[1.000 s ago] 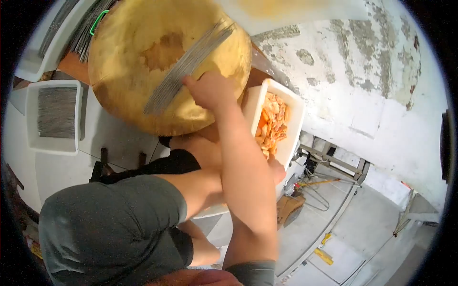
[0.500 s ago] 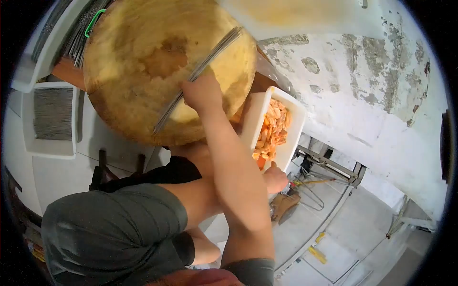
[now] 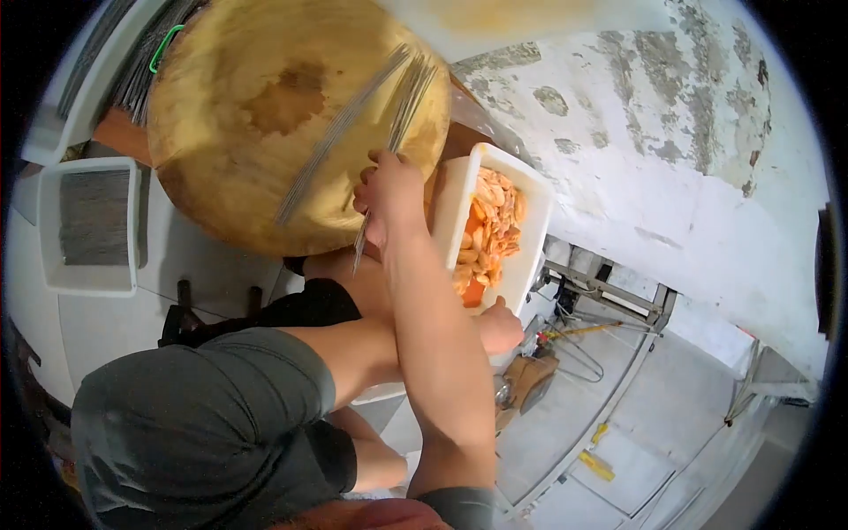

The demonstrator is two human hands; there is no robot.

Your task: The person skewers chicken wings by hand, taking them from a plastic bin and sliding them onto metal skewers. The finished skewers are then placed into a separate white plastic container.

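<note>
My right hand (image 3: 393, 190) is closed around a bunch of thin metal skewers (image 3: 411, 102) over the right side of a round wooden chopping block (image 3: 212, 132). Their lower ends stick out below my fist. Another group of skewers (image 3: 336, 137) lies on the block, left of the hand. My left arm passes beneath the right forearm. At its end, my left hand (image 3: 499, 327) grips the near end of a white tub (image 3: 539, 216), thumb up by the rim; its other fingers are mostly hidden. Orange, marinated meat pieces (image 3: 495, 221) fill part of the tub.
A white bin of skewers (image 3: 137, 225) stands on the floor at left. More skewers (image 3: 141, 88) and a green-handled item (image 3: 163, 49) are at upper left. A peeling white wall (image 3: 609, 115) borders the right. A metal frame (image 3: 609, 296) stands below it.
The single bunch of skewers has separated in two: one part stays on the block, the other has moved right with my right hand. The left hand still holds the tub's end.
</note>
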